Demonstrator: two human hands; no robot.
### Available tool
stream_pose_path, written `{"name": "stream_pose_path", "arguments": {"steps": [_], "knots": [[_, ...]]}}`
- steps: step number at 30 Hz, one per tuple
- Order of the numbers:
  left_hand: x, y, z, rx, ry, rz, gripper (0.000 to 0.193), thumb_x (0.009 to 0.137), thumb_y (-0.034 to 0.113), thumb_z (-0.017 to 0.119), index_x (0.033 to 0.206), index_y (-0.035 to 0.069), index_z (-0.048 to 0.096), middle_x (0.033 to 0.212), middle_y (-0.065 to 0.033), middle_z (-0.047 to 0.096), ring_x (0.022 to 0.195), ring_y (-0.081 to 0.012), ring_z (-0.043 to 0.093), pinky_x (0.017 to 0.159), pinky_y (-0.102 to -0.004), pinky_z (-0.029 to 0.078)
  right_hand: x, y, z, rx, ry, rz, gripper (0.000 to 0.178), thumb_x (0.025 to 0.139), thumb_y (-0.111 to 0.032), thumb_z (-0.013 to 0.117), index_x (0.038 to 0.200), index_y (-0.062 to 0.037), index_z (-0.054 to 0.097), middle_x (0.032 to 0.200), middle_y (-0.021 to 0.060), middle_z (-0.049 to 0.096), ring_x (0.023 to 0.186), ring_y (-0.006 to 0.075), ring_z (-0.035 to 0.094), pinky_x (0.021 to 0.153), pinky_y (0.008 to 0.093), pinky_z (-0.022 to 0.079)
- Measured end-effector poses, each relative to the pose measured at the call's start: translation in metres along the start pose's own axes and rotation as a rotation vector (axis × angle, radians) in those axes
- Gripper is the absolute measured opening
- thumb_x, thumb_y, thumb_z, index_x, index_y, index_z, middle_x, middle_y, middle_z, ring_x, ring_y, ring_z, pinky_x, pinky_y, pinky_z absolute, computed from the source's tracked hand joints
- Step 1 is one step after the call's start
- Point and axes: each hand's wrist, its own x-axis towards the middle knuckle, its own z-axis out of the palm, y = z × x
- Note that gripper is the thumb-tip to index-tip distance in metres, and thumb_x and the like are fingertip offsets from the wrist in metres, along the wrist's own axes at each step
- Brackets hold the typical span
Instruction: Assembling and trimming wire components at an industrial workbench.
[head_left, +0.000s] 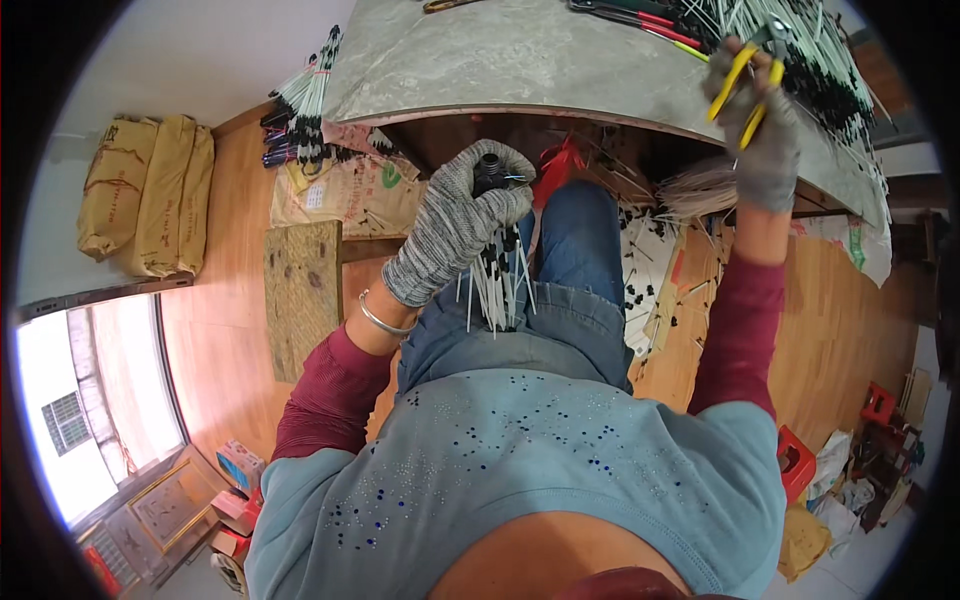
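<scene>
My left hand (450, 225), in a grey knitted glove, is closed around a bundle of thin white rods (492, 290) above my lap. The rods have black parts among them and hang down below the fist. At the top of the fist sticks out a black round piece (489, 172), with a thin bright wire or rod end beside it. Over the table's right side, my gloved right hand (772, 150) is raised, its fingers closed on pliers with yellow handles (735, 84). The pliers' metal head points away from me, near a large pile of white rods with black ends (820, 75).
Ahead is a grey stone-patterned table (480, 60) with red-handled tools (630, 15) at its far edge. More bundled rods (310, 95) stand at the left, by a wooden board (302, 300). Brown wrapped packages (150, 195) lean at the wall. Scattered rods lie beneath the table.
</scene>
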Motion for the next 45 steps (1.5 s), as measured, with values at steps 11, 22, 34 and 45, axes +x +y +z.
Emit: {"name": "stream_pose_path", "arguments": {"steps": [11, 22, 34, 45], "knots": [[0.003, 0.004, 0.002, 0.01, -0.052, 0.011, 0.019, 0.067, 0.006, 0.057, 0.085, 0.002, 0.052, 0.071, -0.0032, 0.055, 0.066, -0.0086, 0.05, 0.062, -0.0228, 0.042, -0.068, 0.021, 0.061, -1.961, -0.672, -0.448, 0.034, 0.063, -0.014, 0.058, 0.097, -0.017, 0.052, 0.115, 0.0065, 0.042, 0.098, 0.0237, 0.044, 0.086, 0.0404, 0.031], [0.002, -0.002, -0.003, 0.086, -0.05, 0.039, 0.021, 0.065, 0.007, 0.057, 0.085, 0.002, 0.051, 0.071, -0.0037, 0.054, 0.067, -0.0087, 0.05, 0.064, -0.0236, 0.042, -0.071, 0.022, 0.068, -2.1, -0.645, -0.502, 0.03, 0.063, -0.018, 0.054, 0.092, -0.0171, 0.057, 0.116, 0.0023, 0.04, 0.097, 0.0207, 0.042, 0.084, 0.0394, 0.031], [0.005, -0.009, -0.011, -0.009, -0.218, 0.091, 0.036, 0.064, 0.013, 0.063, 0.096, 0.005, 0.051, 0.081, -0.0005, 0.053, 0.073, -0.0068, 0.05, 0.063, -0.0197, 0.042, -0.096, 0.034, 0.053, -0.975, -0.499, 0.47, 0.028, 0.066, -0.015, 0.06, 0.091, -0.0062, 0.049, 0.093, 0.0106, 0.051, 0.071, 0.0221, 0.054, 0.06, 0.032, 0.044], [0.001, -0.003, -0.004, 0.092, -0.471, 0.101, 0.047, 0.054, 0.024, 0.073, 0.092, 0.005, 0.053, 0.08, 0.0, 0.053, 0.073, -0.0076, 0.049, 0.066, -0.0206, 0.041, -0.108, 0.026, 0.057, -0.306, -0.766, 1.247, 0.037, 0.073, -0.023, 0.057, 0.101, -0.003, 0.044, 0.089, 0.0141, 0.054, 0.06, 0.016, 0.057, 0.048, 0.0224, 0.045]]}}
